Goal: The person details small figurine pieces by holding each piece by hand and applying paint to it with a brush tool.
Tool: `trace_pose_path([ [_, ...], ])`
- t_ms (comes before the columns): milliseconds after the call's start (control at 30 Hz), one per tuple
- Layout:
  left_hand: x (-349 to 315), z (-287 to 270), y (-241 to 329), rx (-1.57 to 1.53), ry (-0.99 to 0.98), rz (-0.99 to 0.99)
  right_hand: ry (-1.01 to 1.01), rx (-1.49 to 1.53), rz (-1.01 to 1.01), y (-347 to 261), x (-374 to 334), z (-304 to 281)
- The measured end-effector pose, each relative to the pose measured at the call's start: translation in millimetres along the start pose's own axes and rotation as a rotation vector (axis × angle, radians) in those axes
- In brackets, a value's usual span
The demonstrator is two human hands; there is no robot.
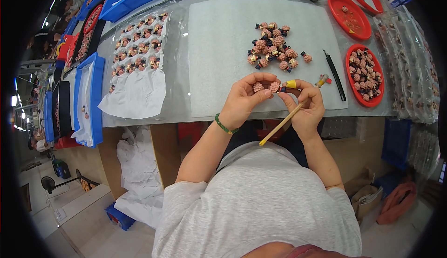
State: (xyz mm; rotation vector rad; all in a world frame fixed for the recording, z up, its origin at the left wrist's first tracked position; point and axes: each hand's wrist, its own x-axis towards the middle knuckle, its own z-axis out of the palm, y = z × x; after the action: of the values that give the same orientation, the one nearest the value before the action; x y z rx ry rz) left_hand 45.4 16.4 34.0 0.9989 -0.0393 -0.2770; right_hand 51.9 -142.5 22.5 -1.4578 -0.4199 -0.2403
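My left hand (pixel 246 96), with a green bead bracelet on its wrist, is closed on small figurines. One figurine's pink knobbly head (pixel 274 87) shows between my hands, its dark part toward my right fingers. A second pink head (pixel 258 87) sits within my left fingers. My right hand (pixel 305 108) is closed round a thin wooden stick (pixel 284 122) with a yellow lower end. A yellow cover (pixel 291 84) wraps one right fingertip, which is at the held figurine. Just beyond, a loose heap of similar figurines (pixel 274 46) lies on a white sheet (pixel 214 48).
Right of the sheet lie a black pen-like tool (pixel 334 74) and a red tray (pixel 348 76) of figurines. Another red tray (pixel 337 13) stands behind it. At left are figurines in rows on white paper (pixel 135 93) and a blue tray (pixel 97 113). Bagged goods (pixel 409 62) line the right.
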Motion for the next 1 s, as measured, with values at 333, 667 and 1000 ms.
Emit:
trace_pose_path([
  [333, -0.9, 3.4, 2.1, -0.052, 0.03, -0.087, -0.001, -0.06, -0.073, 2.1, -3.1, -0.8],
  [667, -1.9, 1.3, 5.1, -0.047, -0.01, -0.092, -0.03, -0.148, -0.138, 4.0, -5.3, -2.9],
  [1000, -0.5, -5.2, -2.3, 0.007, -0.015, -0.018, 0.053, 0.005, -0.092, -9.0, 8.3, 0.5],
])
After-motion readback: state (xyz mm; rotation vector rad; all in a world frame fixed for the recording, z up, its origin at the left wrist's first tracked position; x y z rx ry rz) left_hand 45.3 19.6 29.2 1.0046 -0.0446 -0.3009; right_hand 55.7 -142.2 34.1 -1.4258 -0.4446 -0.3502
